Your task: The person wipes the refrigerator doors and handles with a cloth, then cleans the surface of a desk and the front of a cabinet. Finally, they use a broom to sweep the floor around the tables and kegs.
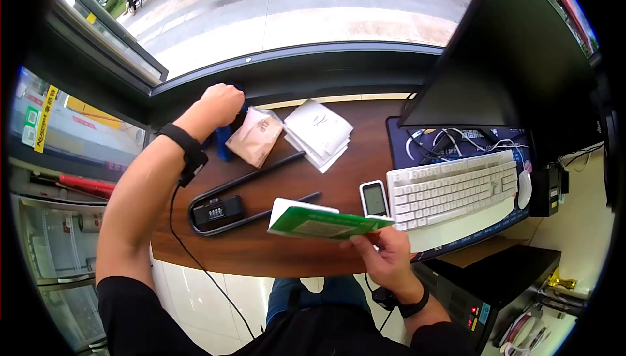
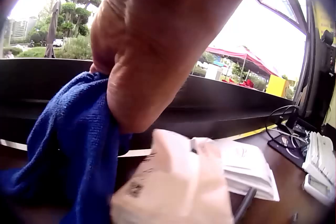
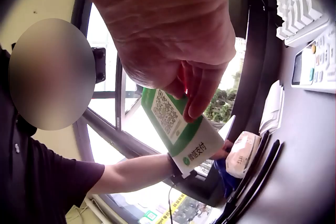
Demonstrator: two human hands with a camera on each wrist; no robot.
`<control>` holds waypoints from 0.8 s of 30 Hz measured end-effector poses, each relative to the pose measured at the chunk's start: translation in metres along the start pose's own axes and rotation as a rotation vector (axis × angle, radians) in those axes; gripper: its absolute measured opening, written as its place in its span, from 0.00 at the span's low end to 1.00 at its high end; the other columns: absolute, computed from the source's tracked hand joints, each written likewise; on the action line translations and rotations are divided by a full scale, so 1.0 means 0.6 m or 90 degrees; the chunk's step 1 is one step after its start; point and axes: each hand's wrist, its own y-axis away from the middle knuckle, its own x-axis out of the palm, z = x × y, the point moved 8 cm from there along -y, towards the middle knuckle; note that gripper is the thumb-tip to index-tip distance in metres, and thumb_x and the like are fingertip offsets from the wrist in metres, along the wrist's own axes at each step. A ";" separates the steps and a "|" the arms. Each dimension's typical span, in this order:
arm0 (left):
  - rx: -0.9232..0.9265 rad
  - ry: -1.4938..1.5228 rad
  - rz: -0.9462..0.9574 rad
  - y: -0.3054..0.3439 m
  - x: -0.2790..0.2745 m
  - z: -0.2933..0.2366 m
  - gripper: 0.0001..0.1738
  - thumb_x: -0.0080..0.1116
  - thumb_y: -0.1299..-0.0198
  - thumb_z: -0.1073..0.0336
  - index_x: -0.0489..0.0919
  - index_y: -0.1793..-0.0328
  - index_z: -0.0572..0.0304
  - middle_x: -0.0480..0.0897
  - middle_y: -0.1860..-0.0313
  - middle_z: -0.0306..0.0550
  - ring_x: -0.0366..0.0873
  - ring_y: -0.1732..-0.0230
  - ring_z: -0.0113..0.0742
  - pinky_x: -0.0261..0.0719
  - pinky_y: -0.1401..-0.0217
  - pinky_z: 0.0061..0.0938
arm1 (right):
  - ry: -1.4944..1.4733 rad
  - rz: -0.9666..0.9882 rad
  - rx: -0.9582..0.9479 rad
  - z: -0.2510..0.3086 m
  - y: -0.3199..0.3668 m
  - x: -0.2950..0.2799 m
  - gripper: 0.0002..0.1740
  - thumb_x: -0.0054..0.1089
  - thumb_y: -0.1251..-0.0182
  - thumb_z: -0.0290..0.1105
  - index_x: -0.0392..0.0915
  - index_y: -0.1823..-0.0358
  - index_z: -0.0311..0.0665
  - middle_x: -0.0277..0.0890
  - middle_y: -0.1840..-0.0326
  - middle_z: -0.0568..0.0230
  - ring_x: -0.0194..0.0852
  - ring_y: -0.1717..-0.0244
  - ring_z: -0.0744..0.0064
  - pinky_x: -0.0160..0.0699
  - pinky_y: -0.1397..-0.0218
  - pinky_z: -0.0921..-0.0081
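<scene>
At the back left of the desk, my left hand (image 1: 220, 103) grips a blue cloth (image 2: 79, 134) that hangs in folds from the fingers. Right beside the cloth sits a pinkish paper tissue packet (image 1: 254, 139). My right hand (image 1: 386, 257) pinches a green and white QR-code payment stand (image 3: 170, 119) by one edge, thumb on one side and fingers on the other. The stand is held tilted over the front of the desk, its printed code facing the right wrist camera. A small white keypad device with a screen (image 1: 374, 198) lies just beyond it.
A black U-shaped bike lock (image 1: 216, 212) with number dials lies at left on the brown desk (image 1: 365, 141). White papers (image 1: 319, 128) are stacked behind it. To the right are a white keyboard (image 1: 453, 190), a mouse (image 1: 524, 190), cables and a large monitor (image 1: 515, 62). A window ledge (image 1: 300, 72) borders the back.
</scene>
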 end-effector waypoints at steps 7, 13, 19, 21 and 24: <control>0.021 -0.019 0.016 -0.081 -0.097 -0.117 0.07 0.61 0.53 0.70 0.86 0.67 0.58 0.86 0.62 0.50 0.84 0.58 0.44 0.82 0.58 0.33 | 0.032 0.047 -0.004 0.007 0.017 -0.043 0.06 0.56 0.35 0.21 0.77 0.57 0.29 0.81 0.66 0.57 0.83 0.66 0.74 0.79 0.63 0.80; 0.075 0.015 -0.091 -0.144 -0.193 -0.270 0.08 0.58 0.44 0.64 0.86 0.69 0.52 0.86 0.66 0.46 0.85 0.61 0.40 0.82 0.63 0.31 | 0.019 0.031 -0.017 0.013 0.029 -0.056 0.07 0.56 0.35 0.20 0.77 0.57 0.27 0.82 0.68 0.57 0.83 0.66 0.73 0.80 0.63 0.79; 0.116 0.000 -0.275 -0.173 -0.241 -0.353 0.07 0.58 0.46 0.64 0.86 0.72 0.51 0.86 0.70 0.42 0.85 0.64 0.38 0.79 0.68 0.30 | -0.008 -0.003 0.022 -0.011 0.047 -0.037 0.07 0.56 0.35 0.20 0.77 0.57 0.26 0.82 0.67 0.56 0.83 0.65 0.72 0.81 0.64 0.81; 0.148 -0.002 -0.282 -0.149 -0.232 -0.331 0.07 0.58 0.47 0.65 0.85 0.72 0.52 0.86 0.70 0.43 0.85 0.64 0.38 0.79 0.68 0.30 | -0.018 -0.004 0.043 -0.016 0.048 -0.025 0.07 0.56 0.35 0.19 0.76 0.57 0.25 0.82 0.66 0.55 0.83 0.65 0.72 0.81 0.63 0.81; 0.169 0.099 -0.296 -0.127 -0.208 -0.266 0.05 0.58 0.48 0.66 0.84 0.70 0.54 0.85 0.69 0.46 0.85 0.64 0.42 0.81 0.66 0.33 | -0.033 -0.016 0.047 -0.007 0.040 0.003 0.07 0.55 0.34 0.19 0.76 0.57 0.25 0.82 0.66 0.55 0.83 0.64 0.73 0.80 0.61 0.80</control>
